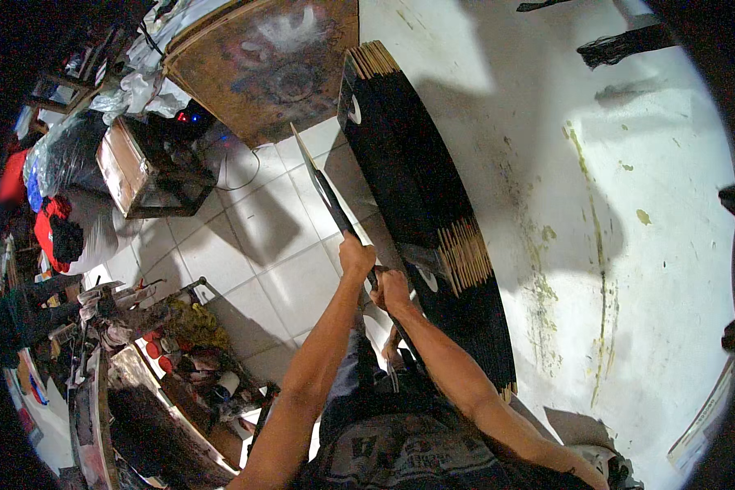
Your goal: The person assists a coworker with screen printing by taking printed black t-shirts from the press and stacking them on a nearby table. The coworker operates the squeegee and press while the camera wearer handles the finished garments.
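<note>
My left hand (pixel 356 255) is closed around the edge of a thin board covered in black fabric (pixel 332 200), held nearly edge-on so its far end shows as a narrow pale tip. Just nearer to me and to the right, my right hand (pixel 392 290) is closed on the same board's near part. Its faces are mostly hidden by this angle. Close on the right, a long row of black fabric-covered boards (pixel 412 155) leans along the wall, with bare wood-coloured ends showing in two bunches. Pale rounded marks show on the row's left faces.
A large stained wooden board (pixel 278 69) stands ahead. On the left are a wooden box-like stand (pixel 151 171), clear plastic bags (pixel 69 159) and a cluttered bench (pixel 139 392). White tiles (pixel 269 253) cover the floor; a stained white wall (pixel 580 245) rises on the right.
</note>
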Demonstrator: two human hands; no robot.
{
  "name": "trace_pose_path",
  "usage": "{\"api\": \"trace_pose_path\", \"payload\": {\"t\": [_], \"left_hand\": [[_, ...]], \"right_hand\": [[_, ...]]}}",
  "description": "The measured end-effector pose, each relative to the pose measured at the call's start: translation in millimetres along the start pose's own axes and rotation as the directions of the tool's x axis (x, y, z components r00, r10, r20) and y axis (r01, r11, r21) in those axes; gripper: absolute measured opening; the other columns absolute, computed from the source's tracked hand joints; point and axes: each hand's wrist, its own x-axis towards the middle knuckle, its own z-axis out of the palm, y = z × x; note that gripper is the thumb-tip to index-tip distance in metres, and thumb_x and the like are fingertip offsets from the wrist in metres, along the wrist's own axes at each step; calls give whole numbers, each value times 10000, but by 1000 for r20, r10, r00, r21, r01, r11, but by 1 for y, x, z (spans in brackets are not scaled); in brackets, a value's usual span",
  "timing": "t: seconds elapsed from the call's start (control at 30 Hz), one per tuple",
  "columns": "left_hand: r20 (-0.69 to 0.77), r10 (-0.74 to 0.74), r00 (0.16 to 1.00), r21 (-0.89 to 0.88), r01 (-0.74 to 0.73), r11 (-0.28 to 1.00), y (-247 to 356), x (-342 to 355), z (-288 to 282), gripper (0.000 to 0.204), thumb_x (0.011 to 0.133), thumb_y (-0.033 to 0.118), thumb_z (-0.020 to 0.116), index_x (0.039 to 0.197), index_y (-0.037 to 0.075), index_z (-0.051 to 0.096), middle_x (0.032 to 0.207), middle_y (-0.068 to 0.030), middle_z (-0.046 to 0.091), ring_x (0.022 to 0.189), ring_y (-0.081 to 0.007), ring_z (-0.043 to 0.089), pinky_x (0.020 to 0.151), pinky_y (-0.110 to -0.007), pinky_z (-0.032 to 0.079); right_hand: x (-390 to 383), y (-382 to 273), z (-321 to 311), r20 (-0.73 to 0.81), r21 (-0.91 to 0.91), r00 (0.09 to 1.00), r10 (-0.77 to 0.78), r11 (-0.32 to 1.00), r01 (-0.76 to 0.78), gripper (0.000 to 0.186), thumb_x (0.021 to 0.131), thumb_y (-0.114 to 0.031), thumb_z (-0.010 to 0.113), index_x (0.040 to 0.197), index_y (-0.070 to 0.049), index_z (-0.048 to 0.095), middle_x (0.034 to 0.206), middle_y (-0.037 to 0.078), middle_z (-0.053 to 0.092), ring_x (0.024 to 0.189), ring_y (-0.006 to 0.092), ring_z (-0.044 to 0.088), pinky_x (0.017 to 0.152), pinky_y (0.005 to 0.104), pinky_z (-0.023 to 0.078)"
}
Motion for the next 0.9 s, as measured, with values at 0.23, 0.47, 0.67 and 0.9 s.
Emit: {"api": "trace_pose_path", "payload": {"t": [0.23,0.47,0.67,0.9], "left_hand": [[47,3,999,-26,-2,1000,-1,-1,3,391,641,102,567,967,-91,470,841,-272,582,821,-381,582,717,-415,471],[67,-80,995,-12,81,997,-27,-54,43,302,624,138,538,863,-47,534,836,-241,595,834,-362,584,742,-408,453],[52,178,983,61,-181,982,-86,-151,121,444,646,133,575,976,-130,438,811,-276,586,790,-398,581,715,-406,470],[366,1,931,-171,66,983,-156,-226,234,452,654,118,536,1055,-64,436,926,-279,567,859,-391,568,750,-411,453]], "right_hand": [[-12,30,22,8,-31,998,54,998,-54,264,622,-143,546,840,5,563,667,168,576,617,326,565,555,404,450],[-84,73,41,-110,-18,993,-27,1000,26,189,617,-127,522,762,-12,560,602,175,564,585,365,569,526,417,463],[-189,103,45,95,-65,972,213,976,-208,253,573,-105,568,811,-25,539,633,204,573,625,377,576,564,454,468],[-306,178,82,92,-112,932,352,933,-341,257,620,-138,601,854,-46,546,758,187,589,732,380,579,647,461,473]]}}
